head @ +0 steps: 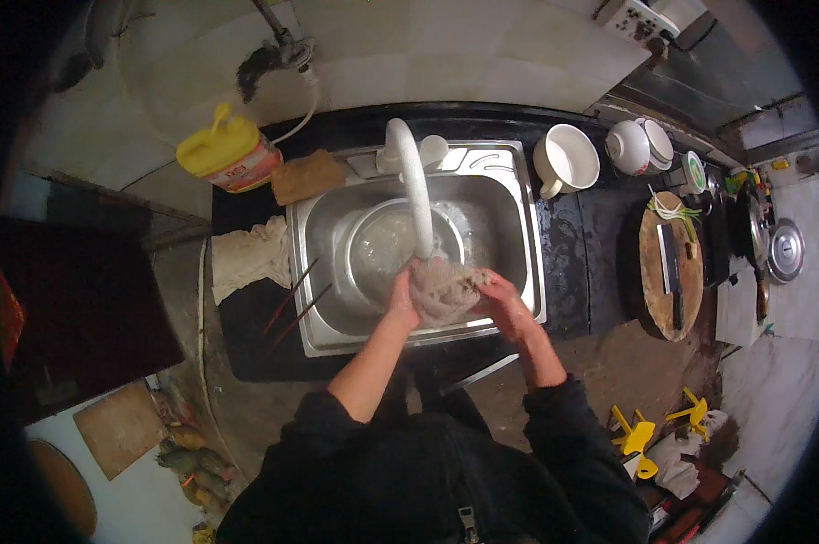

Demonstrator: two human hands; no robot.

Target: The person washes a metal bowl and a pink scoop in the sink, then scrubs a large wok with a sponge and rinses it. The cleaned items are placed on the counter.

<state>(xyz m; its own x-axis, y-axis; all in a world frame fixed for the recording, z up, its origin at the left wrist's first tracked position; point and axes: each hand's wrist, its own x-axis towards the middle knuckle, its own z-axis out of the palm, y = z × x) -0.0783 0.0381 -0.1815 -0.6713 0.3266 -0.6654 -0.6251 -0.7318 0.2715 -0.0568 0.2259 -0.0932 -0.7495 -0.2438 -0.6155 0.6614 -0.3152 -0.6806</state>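
Both my hands hold a wet, stained cloth (443, 292) under the spout of a curved white faucet (417, 183). My left hand (404, 296) grips the cloth's left side, and my right hand (506, 302) pinches its upper right edge. Brownish marks show on the cloth near my right fingers. Beneath lies a round metal basin (352, 251) with water in it, inside a stainless steel sink (504, 224). The cloth and my left hand cover part of the basin's near right side.
Two chopsticks (297, 316) cross the sink's left rim. A beige rag (246, 262), a brown sponge-like pad (307, 177) and a yellow-capped jug (229, 153) stand left. On the right are a white enamel-like mug (567, 160), bowls (630, 148) and a round chopping board (654, 299) bearing a cleaver (667, 262) and scallions (674, 211).
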